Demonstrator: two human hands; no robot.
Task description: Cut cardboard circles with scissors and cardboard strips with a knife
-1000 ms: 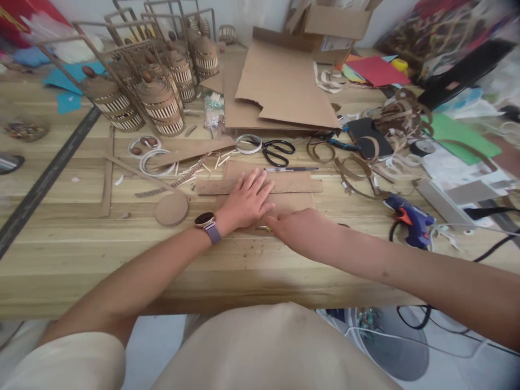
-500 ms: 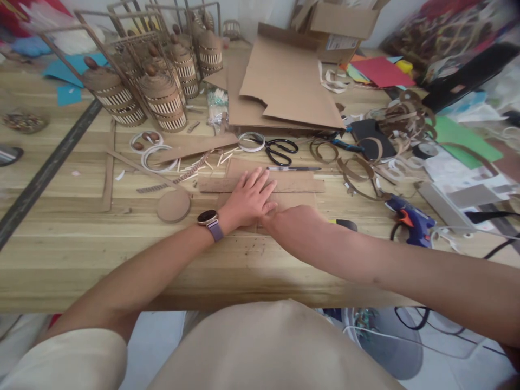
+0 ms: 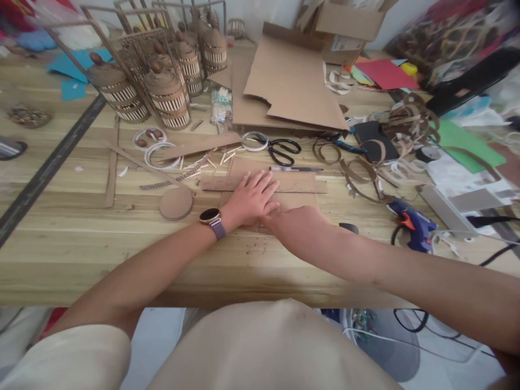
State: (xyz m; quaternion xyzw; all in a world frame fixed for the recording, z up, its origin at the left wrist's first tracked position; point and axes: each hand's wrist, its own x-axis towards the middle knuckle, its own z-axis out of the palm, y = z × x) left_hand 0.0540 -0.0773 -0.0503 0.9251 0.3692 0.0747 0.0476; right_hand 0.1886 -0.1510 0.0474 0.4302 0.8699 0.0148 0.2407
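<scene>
My left hand (image 3: 252, 198) lies flat, fingers spread over a long cardboard strip (image 3: 298, 186) on a cardboard piece (image 3: 227, 199). Close against its palm side is my right hand (image 3: 290, 218), bent at the wrist, its fingers hidden under the left hand. Whether the right hand grips anything cannot be seen. Just beyond the strip rests a pen (image 3: 296, 169). Black-handled scissors (image 3: 284, 153) and a roll of tape (image 3: 255, 141) lie farther back. A round cardboard disc (image 3: 175, 204) is left of the hands.
Several lantern-like cardboard and stick models (image 3: 166, 100) stand at back left. Large cardboard sheets (image 3: 292, 81) lie at back centre. On the right are a blue glue gun (image 3: 412, 222), curled cardboard strips (image 3: 361, 170) and a green sheet (image 3: 467, 146). The table's front edge (image 3: 244, 295) is near my body.
The view has shifted slightly, so things appear a little farther right. Both hands keep nearly the same pose on the cardboard.
</scene>
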